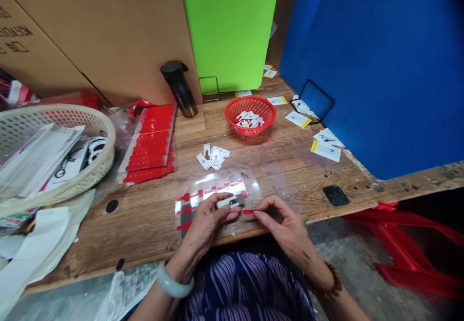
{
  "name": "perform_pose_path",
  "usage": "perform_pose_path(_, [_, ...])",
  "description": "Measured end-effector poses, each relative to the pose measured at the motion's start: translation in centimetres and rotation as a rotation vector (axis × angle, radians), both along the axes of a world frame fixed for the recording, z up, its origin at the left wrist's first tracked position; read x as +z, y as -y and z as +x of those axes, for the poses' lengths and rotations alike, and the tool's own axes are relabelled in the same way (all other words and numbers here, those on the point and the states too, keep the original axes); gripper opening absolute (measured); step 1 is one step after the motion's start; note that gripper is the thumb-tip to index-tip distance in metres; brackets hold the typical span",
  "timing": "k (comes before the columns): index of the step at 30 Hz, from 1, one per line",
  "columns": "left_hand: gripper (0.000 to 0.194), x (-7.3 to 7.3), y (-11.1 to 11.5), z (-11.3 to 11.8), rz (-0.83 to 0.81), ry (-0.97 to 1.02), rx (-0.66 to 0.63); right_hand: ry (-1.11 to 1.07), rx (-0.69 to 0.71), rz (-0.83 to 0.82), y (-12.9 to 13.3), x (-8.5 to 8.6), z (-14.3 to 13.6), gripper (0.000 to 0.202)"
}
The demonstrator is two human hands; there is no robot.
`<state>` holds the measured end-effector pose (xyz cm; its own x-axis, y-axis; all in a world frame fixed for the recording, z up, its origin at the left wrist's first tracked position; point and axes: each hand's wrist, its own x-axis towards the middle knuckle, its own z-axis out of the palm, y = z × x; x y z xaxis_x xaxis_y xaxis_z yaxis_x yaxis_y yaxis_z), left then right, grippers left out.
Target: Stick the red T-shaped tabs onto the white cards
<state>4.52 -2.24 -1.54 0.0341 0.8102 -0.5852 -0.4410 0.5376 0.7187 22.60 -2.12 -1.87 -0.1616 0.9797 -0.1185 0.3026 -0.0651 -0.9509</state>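
Left hand [208,219] pinches a small white-and-grey flat tag [231,201] at the wooden worktop's [145,224] near edge, right hand [281,222] gripping a thin red sticker strip [248,211], best aligned squarely before pressing.

Small white tab [230,201] and red sticker [248,211] at table edge.

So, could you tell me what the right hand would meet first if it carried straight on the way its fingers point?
Probably the small white piece held in the left hand; the right hand points its red strip leftward at it.
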Motion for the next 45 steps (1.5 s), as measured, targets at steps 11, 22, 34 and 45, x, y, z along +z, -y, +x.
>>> perform_pose_path(11, [0.04,2.3,1.9,0.3,-0.142,0.048,-0.057,-0.035,0.109,0.064,-0.2,0.1,-1.6,0.007])
perform_pose_path(22, [0.035,2.4,1.8,0.6,-0.138,0.026,-0.087,-0.015,0.126,0.06,0.0,0.0,-1.4,0.008])
perform_pose_path(34, [0.036,1.8,1.8,0.5,-0.141,0.019,-0.105,-0.008,0.126,0.074,-0.2,-0.3,-1.5,0.01])
perform_pose_path(45, [0.04,0.9,1.8,0.8,-0.08,-0.086,-0.07,0.002,0.119,0.044,-0.1,-0.4,-1.8,0.009])
